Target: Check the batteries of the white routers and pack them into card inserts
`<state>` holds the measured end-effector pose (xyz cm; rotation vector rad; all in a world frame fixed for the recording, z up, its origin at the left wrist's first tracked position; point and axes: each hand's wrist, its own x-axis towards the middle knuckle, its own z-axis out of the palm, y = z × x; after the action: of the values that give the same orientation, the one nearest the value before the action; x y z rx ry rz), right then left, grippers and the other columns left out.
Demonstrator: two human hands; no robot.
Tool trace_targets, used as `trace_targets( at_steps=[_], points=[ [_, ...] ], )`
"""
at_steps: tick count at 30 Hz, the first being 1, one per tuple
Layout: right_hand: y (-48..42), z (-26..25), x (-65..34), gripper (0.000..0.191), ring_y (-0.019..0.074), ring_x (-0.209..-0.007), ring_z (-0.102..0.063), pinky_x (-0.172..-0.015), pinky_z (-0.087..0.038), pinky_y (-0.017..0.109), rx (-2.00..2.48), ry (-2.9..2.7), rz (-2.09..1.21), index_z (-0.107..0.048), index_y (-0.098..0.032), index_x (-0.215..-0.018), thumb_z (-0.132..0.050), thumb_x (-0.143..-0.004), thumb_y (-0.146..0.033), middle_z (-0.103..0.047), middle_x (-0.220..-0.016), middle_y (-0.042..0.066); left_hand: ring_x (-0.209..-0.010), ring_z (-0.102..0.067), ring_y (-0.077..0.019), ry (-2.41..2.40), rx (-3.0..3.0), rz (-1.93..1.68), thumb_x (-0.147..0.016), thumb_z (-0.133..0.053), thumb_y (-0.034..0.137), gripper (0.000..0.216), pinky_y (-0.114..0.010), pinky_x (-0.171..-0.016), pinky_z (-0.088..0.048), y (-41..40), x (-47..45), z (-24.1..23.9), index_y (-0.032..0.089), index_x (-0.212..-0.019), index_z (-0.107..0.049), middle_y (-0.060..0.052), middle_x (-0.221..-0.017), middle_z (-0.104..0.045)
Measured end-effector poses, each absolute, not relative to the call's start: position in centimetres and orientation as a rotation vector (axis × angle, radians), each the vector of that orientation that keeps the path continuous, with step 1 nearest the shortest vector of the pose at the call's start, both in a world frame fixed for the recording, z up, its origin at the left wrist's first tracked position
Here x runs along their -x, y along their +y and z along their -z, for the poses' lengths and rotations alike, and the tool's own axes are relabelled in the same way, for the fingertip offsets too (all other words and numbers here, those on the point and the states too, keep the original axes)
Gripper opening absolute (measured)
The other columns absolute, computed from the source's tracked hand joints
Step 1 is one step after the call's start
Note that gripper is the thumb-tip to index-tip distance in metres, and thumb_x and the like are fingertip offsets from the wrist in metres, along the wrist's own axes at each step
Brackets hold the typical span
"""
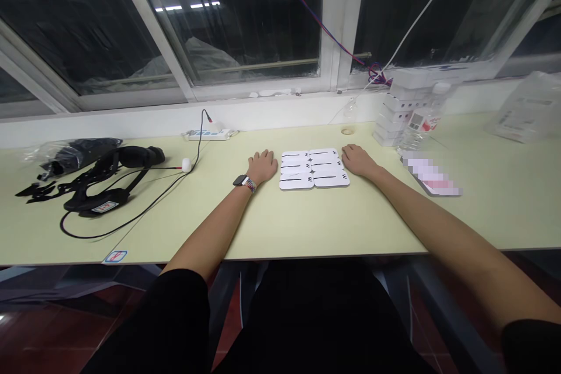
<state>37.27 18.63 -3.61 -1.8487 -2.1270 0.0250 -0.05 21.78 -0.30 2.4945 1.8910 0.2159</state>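
Observation:
Several white cards with black lines [314, 169] lie in a tidy grid on the pale green table [280, 222], in two columns. My left hand [262, 166] rests flat on the table just left of the cards, fingers stretched out, a dark watch on the wrist. My right hand [357, 159] lies palm down just right of the cards, fingers loosely extended. Neither hand holds anything.
A stack of small white boxes [394, 114] and a clear water bottle [421, 120] stand at the back right, a blurred flat item [432, 175] beside them. Black straps and gear [94, 178] with a cable lie at the left. A power strip [207, 135] sits by the window sill.

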Motion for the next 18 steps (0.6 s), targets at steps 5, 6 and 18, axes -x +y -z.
trace_targets(
  at_steps=[5, 6, 18],
  points=[
    [18.66, 3.63, -37.28, 0.040, 0.0376, -0.128, -0.061, -0.111, -0.050, 0.050, 1.854, -2.127, -0.023, -0.067, -0.013, -0.129, -0.035, -0.109, -0.027, -0.068, -0.133, 0.024, -0.154, -0.043, -0.0411, 1.897, -2.488, -0.215, -0.113, -0.027, 0.041, 0.053, -0.060, -0.123, -0.035, 21.64, -0.04, 0.27, 0.023, -0.155, -0.053, -0.016, -0.173, -0.048],
    [18.67, 3.62, -37.28, 0.040, 0.0379, -0.128, -0.061, -0.111, -0.050, 0.050, 1.858, -2.125, -0.023, -0.067, -0.013, -0.129, -0.035, -0.109, -0.027, -0.068, -0.133, 0.024, -0.154, -0.043, -0.0409, 1.899, -2.487, -0.216, -0.113, -0.027, 0.042, 0.052, -0.060, -0.123, -0.035, 21.62, -0.05, 0.26, 0.023, -0.155, -0.053, -0.016, -0.173, -0.048],
    [18.50, 3.42, -37.14, 0.041, 0.0391, -0.129, -0.060, -0.112, -0.050, 0.051, 1.868, -2.128, -0.016, -0.067, -0.013, -0.130, -0.034, -0.110, -0.027, -0.068, -0.134, 0.025, -0.152, -0.044, -0.0431, 1.892, -2.496, -0.214, -0.112, -0.027, 0.039, 0.052, -0.063, -0.122, -0.035, 21.71, -0.16, 0.25, 0.023, -0.154, -0.054, -0.017, -0.171, -0.049]
  ],
)
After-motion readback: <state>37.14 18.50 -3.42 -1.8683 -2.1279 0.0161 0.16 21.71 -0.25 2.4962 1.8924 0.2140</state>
